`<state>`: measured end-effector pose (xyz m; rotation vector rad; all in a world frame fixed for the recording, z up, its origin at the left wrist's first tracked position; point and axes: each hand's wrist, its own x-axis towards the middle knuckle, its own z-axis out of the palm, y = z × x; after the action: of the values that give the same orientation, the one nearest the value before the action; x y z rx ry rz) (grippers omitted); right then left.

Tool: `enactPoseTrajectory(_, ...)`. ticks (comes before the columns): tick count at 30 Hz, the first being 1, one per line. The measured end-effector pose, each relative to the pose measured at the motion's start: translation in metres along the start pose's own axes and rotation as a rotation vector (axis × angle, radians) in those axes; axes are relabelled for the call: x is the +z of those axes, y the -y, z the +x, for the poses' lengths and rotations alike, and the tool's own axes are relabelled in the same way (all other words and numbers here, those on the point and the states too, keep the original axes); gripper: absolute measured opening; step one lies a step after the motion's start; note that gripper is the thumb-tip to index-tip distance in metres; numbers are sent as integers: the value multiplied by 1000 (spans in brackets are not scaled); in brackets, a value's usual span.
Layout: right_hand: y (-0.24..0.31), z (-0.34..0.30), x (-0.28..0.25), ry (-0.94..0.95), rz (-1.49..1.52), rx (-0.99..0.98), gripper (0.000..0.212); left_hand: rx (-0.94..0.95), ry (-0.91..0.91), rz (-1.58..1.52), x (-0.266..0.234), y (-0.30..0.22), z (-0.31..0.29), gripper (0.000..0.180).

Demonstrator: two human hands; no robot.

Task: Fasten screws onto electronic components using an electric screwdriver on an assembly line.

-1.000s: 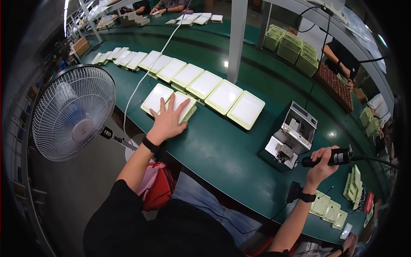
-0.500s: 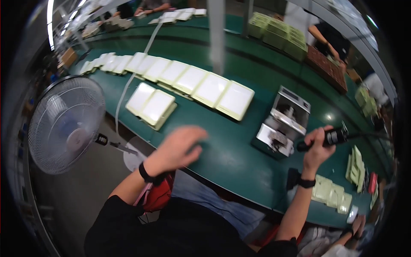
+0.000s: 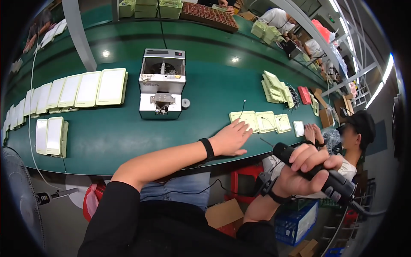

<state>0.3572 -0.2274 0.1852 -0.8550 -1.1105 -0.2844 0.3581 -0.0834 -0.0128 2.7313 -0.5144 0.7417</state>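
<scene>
My right hand point(image 3: 305, 171) is wrapped round a black electric screwdriver point(image 3: 332, 184), held up over the table's front edge with its thin bit pointing left and a coiled cord at its back end. Stretched out across the table, my left hand point(image 3: 231, 138) has its fingers spread. Its fingertips reach the near edge of a pale green plastic panel point(image 3: 249, 116), the leftmost of a short overlapping row. A small wire stands up from that panel. Whether the fingers press on it or only hover, I cannot tell.
A metal screw feeder point(image 3: 162, 88) stands mid-table. White-faced panels point(image 3: 112, 87) line up at left, two more point(image 3: 55, 135) nearer. Pale green parts point(image 3: 276, 88) are piled right, before a red object point(image 3: 304, 95). A co-worker point(image 3: 357, 137) sits at right; a fan point(image 3: 21, 201) stands at left.
The view has swung to the right. My left hand has moved from near the table's front edge to the pale green panels. My right hand still grips the screwdriver, now away from the screw feeder.
</scene>
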Motion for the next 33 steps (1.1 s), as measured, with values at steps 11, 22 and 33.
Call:
enactPoseTrajectory(11, -63, -22, 63, 62, 52, 177, 34, -46, 389, 454, -110, -36, -149, 66)
enactPoseTrajectory(22, -155, -27, 198, 214, 154, 313, 26, -62, 329, 708, -145, -23, -223, 46)
enactPoseTrajectory(33, -136, -64, 206, 212, 211, 495, 28, -182, 321, 685, -133, -31, -222, 38)
